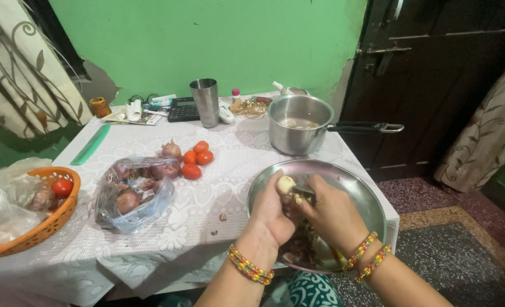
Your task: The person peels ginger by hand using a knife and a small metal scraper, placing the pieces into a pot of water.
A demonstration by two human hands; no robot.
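Observation:
My left hand [270, 213] holds a pale, partly peeled potato [286, 184] over a wide steel plate [356, 187]. My right hand [332, 213] grips a small knife [303, 192] whose blade rests against the potato. Dark peelings [300, 247] lie in the plate beneath both hands. Beaded bangles circle both wrists.
On the white lace tablecloth [229, 170] lie a clear bag of red onions [136, 190], several tomatoes [197, 158], an orange basket [48, 222], a steel saucepan [298, 125], a steel tumbler [206, 102], a calculator [183, 110] and a green comb [91, 144]. A dark door [434, 79] stands at right.

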